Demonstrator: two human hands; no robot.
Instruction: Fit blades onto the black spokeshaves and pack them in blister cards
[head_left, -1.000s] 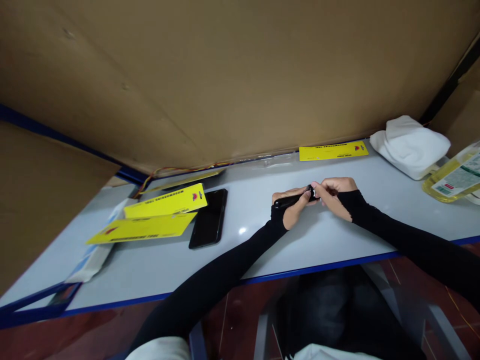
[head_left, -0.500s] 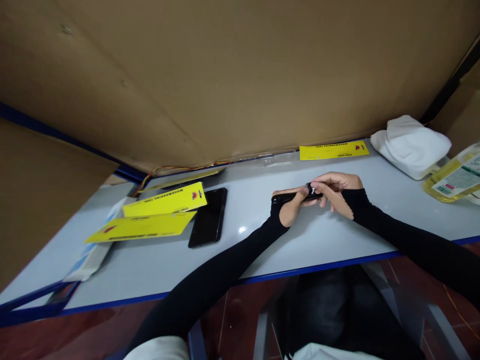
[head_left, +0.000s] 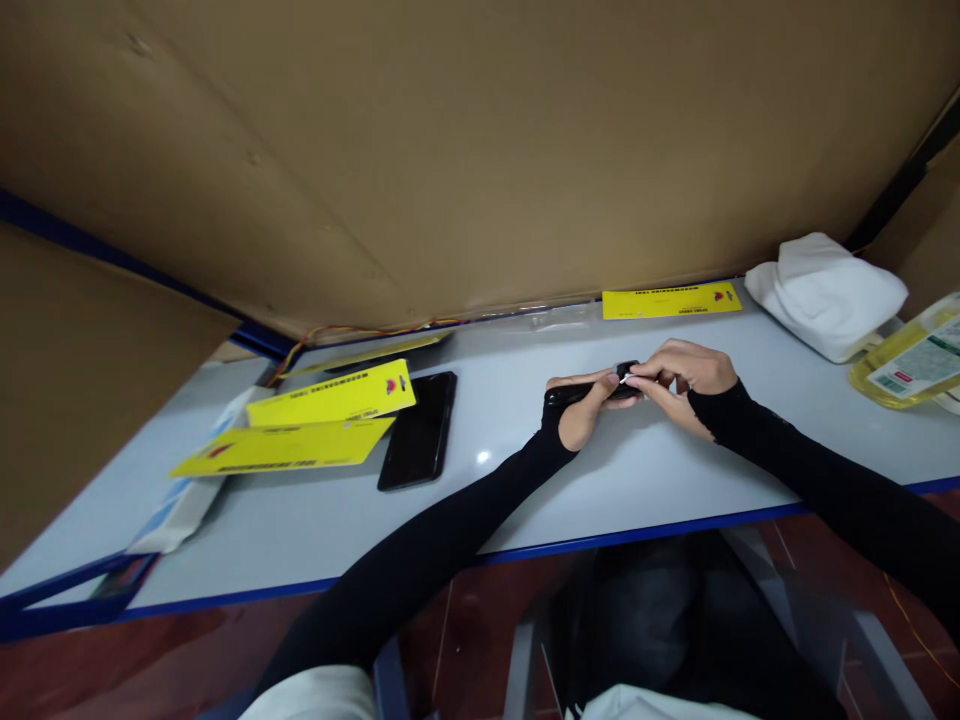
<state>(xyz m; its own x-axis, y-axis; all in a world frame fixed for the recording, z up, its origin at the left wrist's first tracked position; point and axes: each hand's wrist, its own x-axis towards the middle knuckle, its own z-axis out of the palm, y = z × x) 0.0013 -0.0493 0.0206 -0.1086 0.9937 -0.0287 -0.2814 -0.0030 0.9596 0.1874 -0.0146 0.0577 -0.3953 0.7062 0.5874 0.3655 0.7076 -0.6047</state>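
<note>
My left hand is wrapped round a slim black tool handle that lies just above the grey table. My right hand is pinched at the handle's right end, on a small black and silver piece. Both arms wear black sleeves. Whether the small piece is attached to the handle is hard to tell.
A black phone lies left of my hands, beside two yellow cards and a clear packet. Another yellow card lies at the back. A white cloth and an oil bottle sit at the right. Cardboard walls rise behind.
My right fingers have shifted slightly at the handle's end, and a small light tip now shows there. The left hand's grip has stayed the same.
</note>
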